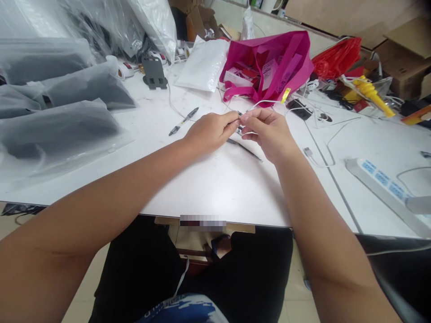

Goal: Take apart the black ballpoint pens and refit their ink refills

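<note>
My left hand (pixel 212 130) and my right hand (pixel 269 132) meet above the white table, fingertips almost touching. Each one pinches at a small, partly hidden object between them, too small to make out. Just below the fingers a thin dark pen-like tool (pixel 245 149) lies on the table, its left end covered by my left hand. To the left of that hand rests a grey and black pen (pixel 183 122).
Behind my hands stand a magenta bag (pixel 269 67) with packets inside and a white plastic mailer (pixel 204 63). Grey bags (pixel 57 130) cover the left side. A phone stand (pixel 154 72) is at the back left. At right are a power strip (pixel 387 190) and loose cables.
</note>
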A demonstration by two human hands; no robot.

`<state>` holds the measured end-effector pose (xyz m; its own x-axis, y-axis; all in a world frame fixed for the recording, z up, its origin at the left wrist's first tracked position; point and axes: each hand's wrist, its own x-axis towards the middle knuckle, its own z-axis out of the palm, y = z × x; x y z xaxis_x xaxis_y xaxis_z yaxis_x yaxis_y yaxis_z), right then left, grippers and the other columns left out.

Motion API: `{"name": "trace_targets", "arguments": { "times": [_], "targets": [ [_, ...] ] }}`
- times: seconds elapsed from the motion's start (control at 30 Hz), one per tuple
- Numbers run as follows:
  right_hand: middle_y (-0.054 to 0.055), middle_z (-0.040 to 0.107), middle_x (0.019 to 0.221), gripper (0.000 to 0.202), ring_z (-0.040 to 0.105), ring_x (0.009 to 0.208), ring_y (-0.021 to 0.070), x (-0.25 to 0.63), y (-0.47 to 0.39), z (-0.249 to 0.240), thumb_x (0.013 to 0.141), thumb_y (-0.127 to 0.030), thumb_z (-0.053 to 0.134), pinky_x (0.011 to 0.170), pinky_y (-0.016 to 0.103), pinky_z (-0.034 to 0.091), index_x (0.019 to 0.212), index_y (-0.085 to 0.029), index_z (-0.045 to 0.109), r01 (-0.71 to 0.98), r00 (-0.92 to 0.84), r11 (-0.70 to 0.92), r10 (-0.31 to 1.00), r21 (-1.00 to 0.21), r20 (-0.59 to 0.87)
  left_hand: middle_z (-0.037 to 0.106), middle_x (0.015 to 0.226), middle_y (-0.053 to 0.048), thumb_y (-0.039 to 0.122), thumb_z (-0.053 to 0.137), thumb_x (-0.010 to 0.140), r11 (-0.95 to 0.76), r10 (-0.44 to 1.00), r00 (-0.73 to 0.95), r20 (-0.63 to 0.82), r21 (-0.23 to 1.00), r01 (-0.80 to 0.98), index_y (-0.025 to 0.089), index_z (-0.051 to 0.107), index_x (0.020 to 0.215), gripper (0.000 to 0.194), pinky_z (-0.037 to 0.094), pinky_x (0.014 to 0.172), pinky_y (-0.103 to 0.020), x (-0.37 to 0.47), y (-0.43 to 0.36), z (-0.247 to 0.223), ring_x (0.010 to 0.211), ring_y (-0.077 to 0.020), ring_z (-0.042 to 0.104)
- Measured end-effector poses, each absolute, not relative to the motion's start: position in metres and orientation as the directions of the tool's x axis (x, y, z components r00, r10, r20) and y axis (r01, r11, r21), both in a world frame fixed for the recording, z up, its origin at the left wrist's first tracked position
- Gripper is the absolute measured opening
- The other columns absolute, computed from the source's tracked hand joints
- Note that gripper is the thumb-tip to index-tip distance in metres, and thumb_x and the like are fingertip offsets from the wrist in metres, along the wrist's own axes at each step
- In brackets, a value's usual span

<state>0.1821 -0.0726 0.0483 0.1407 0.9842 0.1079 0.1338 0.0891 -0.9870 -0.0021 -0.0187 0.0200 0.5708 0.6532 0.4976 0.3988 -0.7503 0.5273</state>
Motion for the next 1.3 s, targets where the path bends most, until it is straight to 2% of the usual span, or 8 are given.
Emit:
{"name": "trace_targets", "arguments": {
  "times": [0.13,0.27,0.43,0.57,0.8,0.97,1.1,1.3],
  "targets": [
    [0.000,0.068,0.084,0.032,0.068,0.071,0.0128,0.189,-0.067,0.046,0.087,-0.050,0.085,0.066,0.027,0.060,0.082,-0.025,0.066,0.152,0.193,0.123,0.969,-0.981,0.152,0.055,0.065,0.000,0.037,0.047,0.108,-0.754,0.647,0.547,0.531,0.549,0.360,0.024,0.064,0.091,0.027,0.034,0.063,-0.032,-0.003,-0.014,0.019,0.061,-0.0155,0.050],
    [0.002,0.068,0.085,0.024,0.068,0.072,0.0154,0.200,-0.058,0.041,0.091,-0.046,0.078,0.062,0.029,0.059,0.085,-0.025,0.066,0.228,0.312,0.114,0.932,-0.967,0.183,0.048,0.061,0.001,0.040,0.049,0.108,-0.747,0.655,0.493,0.572,0.588,0.311,0.023,0.059,0.084,0.031,0.033,0.061,-0.033,-0.005,-0.009,0.018,0.059,-0.0153,0.046],
    [0.004,0.071,0.085,0.011,0.067,0.072,0.0191,0.217,-0.053,0.034,0.090,-0.034,0.071,0.070,0.036,0.057,0.085,-0.024,0.069,0.596,0.367,0.065,0.865,-0.800,0.343,0.044,0.063,0.001,0.056,0.047,0.108,-0.742,0.668,0.330,0.667,0.629,0.230,0.024,0.055,0.081,0.042,0.035,0.064,-0.035,-0.012,0.012,0.020,0.063,-0.0161,0.046],
    [0.005,0.074,0.084,0.008,0.065,0.073,0.0221,0.221,-0.055,0.028,0.086,-0.027,0.068,0.080,0.042,0.054,0.082,-0.023,0.073,0.806,0.285,0.008,0.872,-0.592,0.399,0.043,0.062,0.001,0.076,0.041,0.102,-0.738,0.674,0.148,0.724,0.649,0.184,0.026,0.053,0.079,0.056,0.035,0.067,-0.037,-0.020,0.036,0.021,0.063,-0.0166,0.042],
    [0.008,0.078,0.094,0.013,0.068,0.080,0.0261,0.206,-0.055,0.019,0.087,-0.033,0.069,0.086,0.045,0.053,0.090,-0.023,0.076,0.881,0.090,0.098,0.926,-0.462,0.367,0.044,0.063,0.000,0.087,0.039,0.095,-0.728,0.683,0.108,0.723,0.660,0.187,0.028,0.055,0.080,0.064,0.033,0.068,-0.038,-0.023,0.046,0.020,0.064,-0.0177,0.041],
    [0.009,0.079,0.103,0.019,0.070,0.090,0.0277,0.193,-0.059,0.021,0.094,-0.033,0.063,0.092,0.046,0.055,0.099,-0.022,0.078,0.873,-0.054,0.241,0.911,-0.423,0.409,0.044,0.062,0.001,0.082,0.040,0.098,-0.715,0.696,0.114,0.709,0.669,0.204,0.028,0.056,0.081,0.059,0.033,0.066,-0.037,-0.022,0.049,0.016,0.063,-0.0171,0.041],
    [0.014,0.075,0.119,0.021,0.066,0.114,0.0348,0.178,-0.062,0.011,0.094,-0.034,0.066,0.108,0.057,0.049,0.106,-0.021,0.079,0.864,-0.275,0.410,0.870,-0.291,0.409,0.044,0.061,0.001,0.071,0.046,0.102,-0.706,0.706,0.124,0.697,0.683,0.187,0.029,0.056,0.081,0.047,0.033,0.061,-0.037,-0.022,0.049,0.013,0.061,-0.0186,0.045],
    [0.017,0.070,0.116,0.016,0.060,0.116,0.0391,0.161,-0.059,-0.004,0.099,-0.024,0.057,0.104,0.064,0.048,0.098,-0.020,0.073,0.893,-0.312,0.410,0.863,-0.188,0.398,0.044,0.061,0.001,0.068,0.047,0.104,-0.699,0.714,0.147,0.684,0.689,0.192,0.027,0.056,0.080,0.048,0.038,0.063,-0.036,-0.021,0.040,0.016,0.062,-0.0174,0.047]
  ]
}}
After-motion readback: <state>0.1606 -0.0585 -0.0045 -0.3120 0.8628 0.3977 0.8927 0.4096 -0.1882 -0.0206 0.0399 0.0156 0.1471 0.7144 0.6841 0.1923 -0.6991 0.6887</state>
